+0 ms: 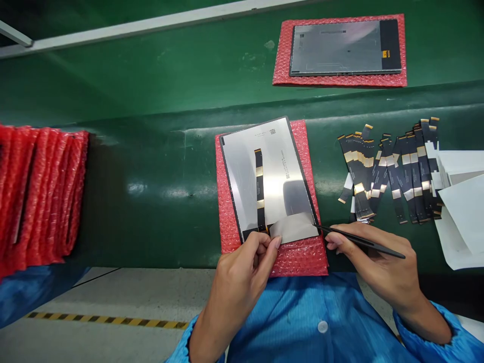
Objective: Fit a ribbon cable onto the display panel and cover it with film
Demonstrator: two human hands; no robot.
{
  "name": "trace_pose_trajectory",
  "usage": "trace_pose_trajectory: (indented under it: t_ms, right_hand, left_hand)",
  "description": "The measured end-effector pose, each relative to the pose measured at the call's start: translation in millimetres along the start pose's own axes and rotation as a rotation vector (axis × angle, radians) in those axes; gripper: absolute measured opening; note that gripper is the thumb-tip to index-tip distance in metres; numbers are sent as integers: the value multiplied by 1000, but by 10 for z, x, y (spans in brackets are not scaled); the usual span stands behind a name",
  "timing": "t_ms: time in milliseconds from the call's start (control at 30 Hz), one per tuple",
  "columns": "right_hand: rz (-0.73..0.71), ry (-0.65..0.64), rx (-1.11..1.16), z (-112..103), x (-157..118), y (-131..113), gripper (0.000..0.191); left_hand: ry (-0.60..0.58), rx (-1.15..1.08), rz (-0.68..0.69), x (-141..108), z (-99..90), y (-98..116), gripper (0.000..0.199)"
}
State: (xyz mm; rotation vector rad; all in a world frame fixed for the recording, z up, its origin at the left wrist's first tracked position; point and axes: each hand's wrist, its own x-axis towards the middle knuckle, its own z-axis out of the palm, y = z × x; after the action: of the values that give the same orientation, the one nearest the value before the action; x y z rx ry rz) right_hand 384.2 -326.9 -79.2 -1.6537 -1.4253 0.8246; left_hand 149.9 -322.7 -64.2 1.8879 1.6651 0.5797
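We have one panel (268,176) lying face down on a red bubble pad (298,257) at the near edge of the green worktop (159,191), right in front of us. A black flex strip (259,189) with gold pads already lies along the panel's back, running from 12 toward 6 o'clock, so that part looks placed. What seems in hand now is the grey tape patch (293,227) at the panel's 6 o'clock edge: it is half down, its left end lifted.

Our left hand (242,272) has its grip closed, thumb and forefinger pinching that lifted end of the patch. Our right hand (378,262) has its grip closed around black tweezers (359,241), whose tip touches the patch's right corner, at 3 o'clock from the left fingers. We judge the patch is not yet pressed flat, so that remains, along with whatever follows on this panel.

Counting: two panels in view, ours and a second panel (344,48) on its own red pad at 1 o'clock, well apart on the far strip of the worktop. One pair of tweezers. One strip fitted, and a heap of spare strips (393,171) at 3 o'clock, too overlapped to count exactly, well over a dozen. White backing sheets (461,206) lie just beyond them, several, number unclear. At 9 o'clock a row of red pads (41,191) stands on edge, many, uncounted.
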Motion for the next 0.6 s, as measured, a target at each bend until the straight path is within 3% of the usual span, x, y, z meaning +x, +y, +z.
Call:
trace_pose_trajectory:
  t_ms: [600]
  right_hand:
    - [11,-7,10,0,0,14,11]
  left_hand:
    - [3,19,6,18,0,8,23]
